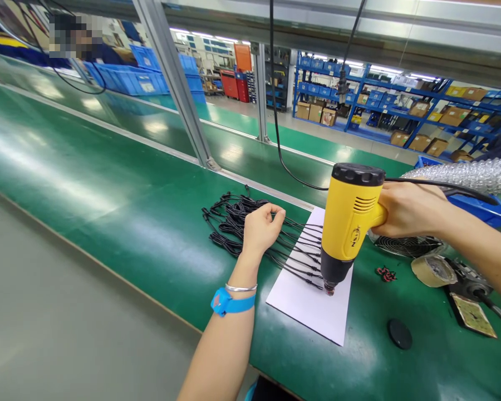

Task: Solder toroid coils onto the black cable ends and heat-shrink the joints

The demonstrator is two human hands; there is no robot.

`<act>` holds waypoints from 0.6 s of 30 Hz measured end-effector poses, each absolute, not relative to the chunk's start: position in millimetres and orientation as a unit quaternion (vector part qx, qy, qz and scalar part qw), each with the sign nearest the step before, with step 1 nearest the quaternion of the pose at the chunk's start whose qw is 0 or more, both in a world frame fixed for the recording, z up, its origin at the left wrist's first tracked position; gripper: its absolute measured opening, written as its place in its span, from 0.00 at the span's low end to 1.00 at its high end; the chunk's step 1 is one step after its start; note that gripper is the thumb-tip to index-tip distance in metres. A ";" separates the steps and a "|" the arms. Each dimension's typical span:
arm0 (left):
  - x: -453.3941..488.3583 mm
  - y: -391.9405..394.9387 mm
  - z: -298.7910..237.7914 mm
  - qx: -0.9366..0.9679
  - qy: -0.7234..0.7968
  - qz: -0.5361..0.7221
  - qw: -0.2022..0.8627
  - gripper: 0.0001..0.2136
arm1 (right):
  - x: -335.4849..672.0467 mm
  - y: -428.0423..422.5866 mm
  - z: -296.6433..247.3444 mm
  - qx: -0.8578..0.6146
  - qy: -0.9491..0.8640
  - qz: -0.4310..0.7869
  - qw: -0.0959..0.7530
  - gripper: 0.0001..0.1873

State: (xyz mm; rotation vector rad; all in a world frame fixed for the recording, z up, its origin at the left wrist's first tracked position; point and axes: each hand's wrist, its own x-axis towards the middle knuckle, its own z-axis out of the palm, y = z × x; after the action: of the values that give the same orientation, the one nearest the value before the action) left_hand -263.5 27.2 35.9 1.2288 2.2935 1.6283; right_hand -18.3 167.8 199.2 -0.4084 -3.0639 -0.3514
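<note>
In the head view, the left arm reaches up from the lower edge, wrist bent so that the left hand (262, 228) tips toward the right. Its fingers are curled in, thumb against forefinger, over the black cables (234, 216); whether it pinches one of them I cannot tell. A shiny metal bracelet (241, 288) and a flat blue wristband (240, 304) circle that wrist.

The right arm comes in from the right edge, nearly straight, and the right hand (409, 209) is wrapped around the handle of a heat gun (347, 217). The gun stands nozzle down, its rounded body of yellow plastic, with a ribbed black cap on top and a dark tapered snout over the cable ends.

The cables are thin and smooth, looped in a loose heap on the glossy green bench (150, 234), their ends fanned in near-parallel lines across a flat white sheet (296, 306). Right of the sheet lie a smooth black disc (399, 334) and a thick tape roll (420, 274). Behind the right arm runs a crinkled, silvery, see-through hose (476, 174).
</note>
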 end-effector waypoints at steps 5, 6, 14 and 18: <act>-263.8 27.0 35.0 0.399 0.747 0.530 0.034 0.11 | -20.8 170.3 198.1 -0.117 -0.985 -0.123 0.028 0.10; -263.9 27.0 34.7 0.399 0.747 0.531 0.034 0.11 | -21.1 172.7 198.6 -0.128 -0.982 -0.137 0.031 0.10; -264.5 27.7 32.8 0.399 0.747 0.531 0.032 0.11 | -21.0 179.5 199.9 -0.131 -0.984 -0.120 0.018 0.11; -264.9 27.4 32.4 0.399 0.749 0.528 0.031 0.11 | -22.2 177.3 198.1 -0.126 -0.986 -0.111 0.006 0.13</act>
State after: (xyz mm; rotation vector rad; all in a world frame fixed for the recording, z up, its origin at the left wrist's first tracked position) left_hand -264.9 27.4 32.4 1.2281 2.3079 1.6268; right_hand -22.2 177.3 198.1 -0.3949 -3.0849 -0.3472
